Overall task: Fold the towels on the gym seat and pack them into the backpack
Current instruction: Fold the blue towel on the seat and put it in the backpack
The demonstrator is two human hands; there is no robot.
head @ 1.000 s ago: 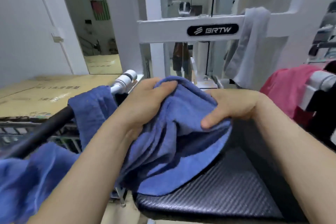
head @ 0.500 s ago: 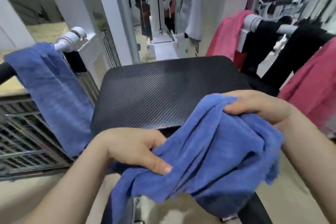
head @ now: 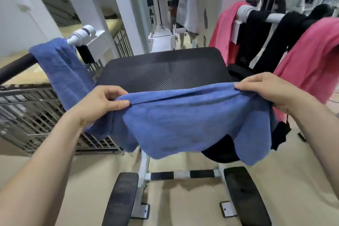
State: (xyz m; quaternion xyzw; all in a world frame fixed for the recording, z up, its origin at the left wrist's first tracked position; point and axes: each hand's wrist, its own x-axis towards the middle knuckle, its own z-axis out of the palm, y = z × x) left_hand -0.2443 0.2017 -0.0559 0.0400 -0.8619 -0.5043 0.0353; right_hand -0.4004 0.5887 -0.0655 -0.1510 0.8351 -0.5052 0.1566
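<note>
A blue towel (head: 183, 124) hangs stretched between my two hands in front of the black gym seat (head: 165, 68). My left hand (head: 99, 102) pinches its upper left corner. My right hand (head: 269, 90) pinches the upper right corner. The towel's lower part droops below the seat's front edge. A second blue towel (head: 62, 68) is draped over the left handle bar. Pink towels (head: 310, 68) hang over the right bar. A dark bag-like shape (head: 222, 152) shows under the towel; I cannot tell if it is the backpack.
The white machine frame (head: 128, 5) rises behind the seat. Two black foot pads (head: 119, 200) sit on the beige floor below. A grey metal grate (head: 36, 115) lies to the left. Black garments (head: 275, 38) hang on the right bar.
The bunched blue towel was lifted off the seat, pulled toward me and spread out wide between both hands. The view tilted downward, showing the floor and foot pads.
</note>
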